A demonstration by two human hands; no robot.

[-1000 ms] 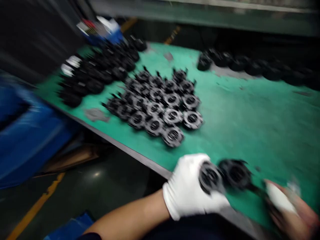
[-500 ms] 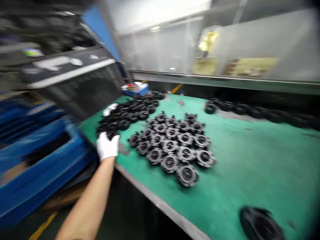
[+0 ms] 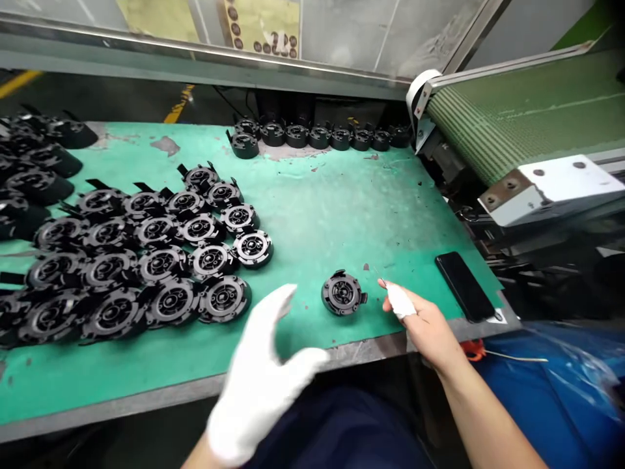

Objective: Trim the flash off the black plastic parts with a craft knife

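Note:
My left hand point(image 3: 263, 374), in a white glove, hovers by the table's front edge with thumb and fingers spread, holding nothing. A single round black plastic part point(image 3: 342, 293) with clips on its rim lies just beyond it, apart from both hands. To the right of that part, my ungloved right hand point(image 3: 424, 322) is closed in a pinch on a thin pointed tool point(image 3: 383, 284). White wrapping point(image 3: 400, 301) covers its thumb; the tool's kind is too small to make out. Rows of similar round parts point(image 3: 159, 264) stand at the left.
The green tabletop point(image 3: 312, 215) has a worn grey edge. A black phone point(image 3: 465, 286) lies at the right. More black parts point(image 3: 319, 137) line the back. A conveyor belt point(image 3: 527, 111) juts in at right, above a blue plastic-covered container point(image 3: 551, 384).
The view has swung right, bringing the conveyor, phone and my right hand into sight. My left hand has left the dark parts at the far left and come to the front edge.

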